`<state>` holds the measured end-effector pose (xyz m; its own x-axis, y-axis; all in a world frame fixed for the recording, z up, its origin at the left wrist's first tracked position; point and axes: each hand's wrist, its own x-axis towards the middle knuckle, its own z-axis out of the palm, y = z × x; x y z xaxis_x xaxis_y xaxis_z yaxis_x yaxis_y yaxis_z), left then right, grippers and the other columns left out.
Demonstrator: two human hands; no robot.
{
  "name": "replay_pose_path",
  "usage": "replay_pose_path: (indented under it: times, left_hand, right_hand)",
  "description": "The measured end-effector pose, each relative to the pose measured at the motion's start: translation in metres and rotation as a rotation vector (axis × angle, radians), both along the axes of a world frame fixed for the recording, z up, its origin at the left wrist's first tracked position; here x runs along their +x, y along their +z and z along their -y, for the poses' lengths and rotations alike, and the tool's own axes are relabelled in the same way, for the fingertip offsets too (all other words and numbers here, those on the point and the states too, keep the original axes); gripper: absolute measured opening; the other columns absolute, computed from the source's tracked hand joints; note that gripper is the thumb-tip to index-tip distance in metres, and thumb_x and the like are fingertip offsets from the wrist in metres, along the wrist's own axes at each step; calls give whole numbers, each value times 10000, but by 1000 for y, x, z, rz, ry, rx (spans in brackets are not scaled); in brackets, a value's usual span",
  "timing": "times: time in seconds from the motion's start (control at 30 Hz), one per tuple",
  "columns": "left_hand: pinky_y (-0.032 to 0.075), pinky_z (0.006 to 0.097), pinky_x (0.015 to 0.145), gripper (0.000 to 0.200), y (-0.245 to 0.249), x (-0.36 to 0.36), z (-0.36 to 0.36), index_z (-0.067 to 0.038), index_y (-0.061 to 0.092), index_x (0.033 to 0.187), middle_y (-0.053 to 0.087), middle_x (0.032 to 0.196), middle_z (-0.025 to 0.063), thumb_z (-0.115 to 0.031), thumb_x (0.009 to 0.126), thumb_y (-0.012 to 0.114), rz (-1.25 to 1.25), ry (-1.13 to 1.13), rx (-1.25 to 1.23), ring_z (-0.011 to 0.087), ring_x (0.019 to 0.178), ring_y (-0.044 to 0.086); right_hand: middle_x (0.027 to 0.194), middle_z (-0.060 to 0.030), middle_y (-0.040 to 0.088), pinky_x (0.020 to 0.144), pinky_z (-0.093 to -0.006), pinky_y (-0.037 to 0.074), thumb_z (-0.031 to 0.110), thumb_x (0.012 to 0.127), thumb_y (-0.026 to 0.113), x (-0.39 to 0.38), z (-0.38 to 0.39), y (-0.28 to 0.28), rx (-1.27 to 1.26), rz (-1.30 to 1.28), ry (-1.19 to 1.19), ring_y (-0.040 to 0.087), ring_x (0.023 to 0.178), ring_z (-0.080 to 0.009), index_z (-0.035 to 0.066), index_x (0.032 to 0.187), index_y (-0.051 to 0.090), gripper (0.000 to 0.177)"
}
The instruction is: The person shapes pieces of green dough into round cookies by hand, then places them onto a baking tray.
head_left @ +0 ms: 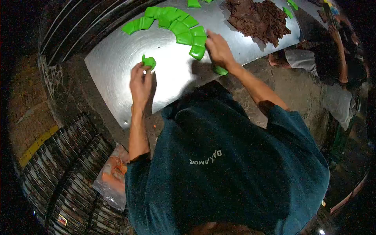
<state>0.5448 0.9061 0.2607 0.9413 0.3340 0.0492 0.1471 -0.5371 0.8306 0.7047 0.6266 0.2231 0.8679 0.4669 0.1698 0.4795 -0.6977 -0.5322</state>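
My left hand (pixel 141 83) is over the shiny metal table (pixel 117 78), its fingertips closed on a small crumpled green piece (pixel 149 62). To the right, my right hand (pixel 218 49) lies beside the lower end of a curved row of flat green pieces (pixel 181 33). Its fingers point up and look bent; whether anything is between them is hidden. Under that wrist, a green piece (pixel 221 70) shows at the table's near edge. Several of the flat pieces overlap in an arc. A dark brown crumbly mass (pixel 258 19) sits farther right on the table.
More green pieces (pixel 194 3) lie at the table's far edge and beside the brown mass. Another person's arm (pixel 339 53) and light cloth (pixel 300 61) are at the right. Metal racks (pixel 62 176) and an orange-filled plastic bag (pixel 113 176) are at the lower left.
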Motion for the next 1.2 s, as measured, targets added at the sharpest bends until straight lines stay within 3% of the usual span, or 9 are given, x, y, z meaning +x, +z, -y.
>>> replay_pose_path:
  times: [0.1,0.23,0.43,0.5,0.67,0.73,0.77,0.97,1.2]
  left_hand:
    - [460,405,859,256,-17,0,-6,13,634,1027,560,1138,201,-171,857,580,49,221,350,338,989,573]
    - [454,432,811,289,-39,15,3,20,635,1009,592,1057,216,-193,814,609,14,238,738,371,962,556]
    - [453,329,607,170,-17,36,20,-4,513,962,569,726,141,-144,877,561,15,148,-151,219,637,555]
    - [473,354,660,230,-6,67,30,10,527,1060,602,808,181,-124,875,552,45,209,-228,270,716,596]
    - [440,437,752,192,-13,102,38,18,612,973,580,834,219,-71,805,582,82,-93,376,381,813,545]
    - [455,411,726,204,-12,95,43,15,607,996,592,824,190,-79,816,588,64,-133,349,350,792,558]
    - [468,385,698,215,-15,92,44,15,601,1016,602,807,161,-80,824,591,69,-143,312,315,764,574]
    - [460,228,501,224,1,92,68,52,564,1045,604,762,66,-93,875,576,-183,266,-865,110,612,568]
    - [435,222,497,266,30,113,105,68,564,1063,606,777,75,-113,872,601,-131,301,-791,105,596,543]
  right_hand:
    - [1387,-181,354,981,-628,242,385,923,426,0,-13,44,255,-39,-12,338,1260,-386,153,1331,429,469]
    - [1339,-190,416,992,-630,249,418,874,511,-14,-3,-34,-428,405,16,374,1237,-404,167,1326,429,524]
    - [1403,-282,289,1092,-441,221,264,850,562,-24,41,5,-435,-70,336,271,1308,-414,-37,1323,364,595]
    - [1261,-291,448,991,-446,374,149,787,592,-45,48,40,-403,-278,296,446,1169,-413,-99,1189,466,489]
    - [844,-125,621,701,-411,492,193,852,557,8,68,70,-583,-407,454,604,823,-312,54,1177,496,359]
    - [770,-127,629,650,-427,508,315,753,658,62,69,90,270,-475,475,625,729,-297,102,1108,565,425]
    - [771,-105,622,654,-378,506,357,729,706,90,39,159,-151,-435,225,615,720,-217,106,1136,555,501]
    - [870,-147,667,705,-349,497,265,775,648,286,-4,308,302,264,273,648,770,-275,61,1017,655,317]
    - [936,-180,650,785,-432,483,244,797,600,352,-63,258,-55,356,162,616,885,-359,59,968,667,261]
